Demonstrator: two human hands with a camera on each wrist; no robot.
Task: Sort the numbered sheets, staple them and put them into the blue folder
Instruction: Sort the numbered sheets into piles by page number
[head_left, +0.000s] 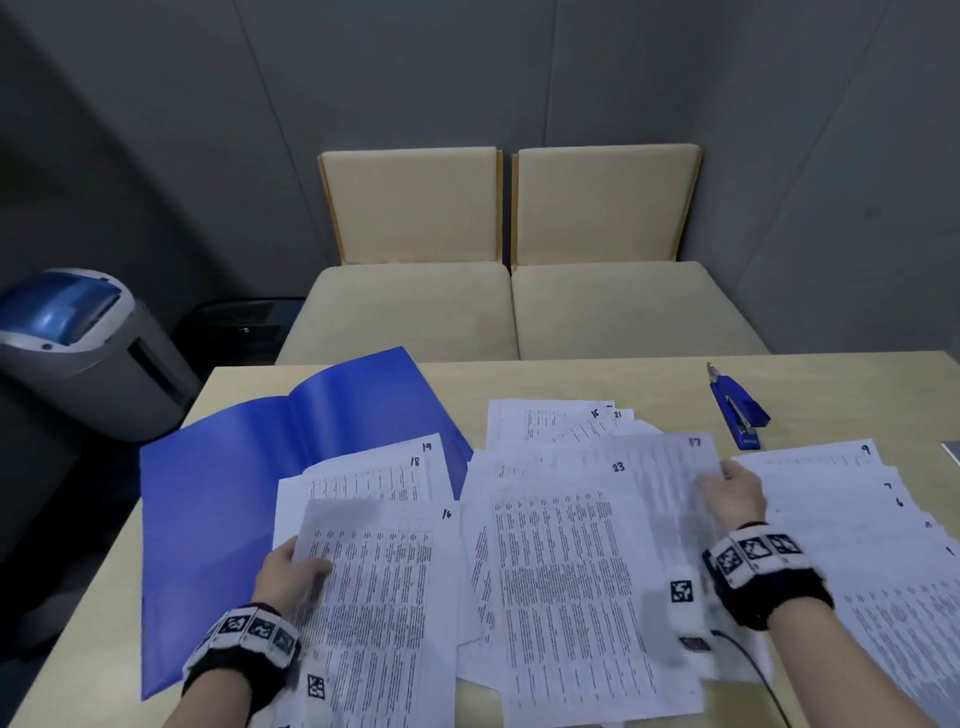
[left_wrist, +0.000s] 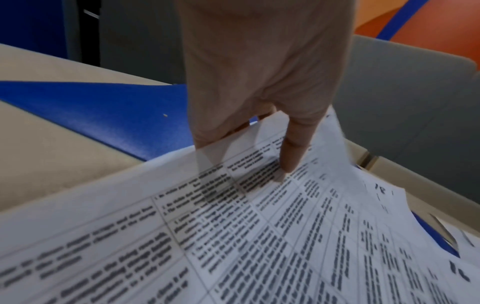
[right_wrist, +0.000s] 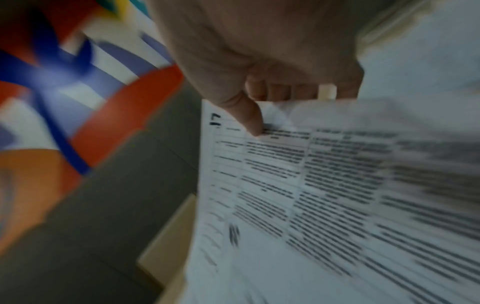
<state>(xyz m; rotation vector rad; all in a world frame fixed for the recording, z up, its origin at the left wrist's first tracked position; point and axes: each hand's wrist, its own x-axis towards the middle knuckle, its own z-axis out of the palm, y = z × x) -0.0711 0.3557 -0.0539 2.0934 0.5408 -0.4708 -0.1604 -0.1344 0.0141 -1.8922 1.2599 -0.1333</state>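
Observation:
An open blue folder lies at the table's left, with sheets 18 and 19 partly on it. My left hand pinches the left edge of sheet 16, thumb on top, and the sheet is raised above the folder. My right hand grips the right edge of sheet 17, lifted and blurred; its thumb presses beside the written 17 on the sheet. Sheet 23 lies in the middle. A blue stapler rests at the back right.
Sheets 15 and 21 lie behind the middle pile. A fanned stack topped by sheet 9 covers the right side. Two beige chairs stand beyond the table, a grey-blue machine on the floor at left. A black cable runs under my right wrist.

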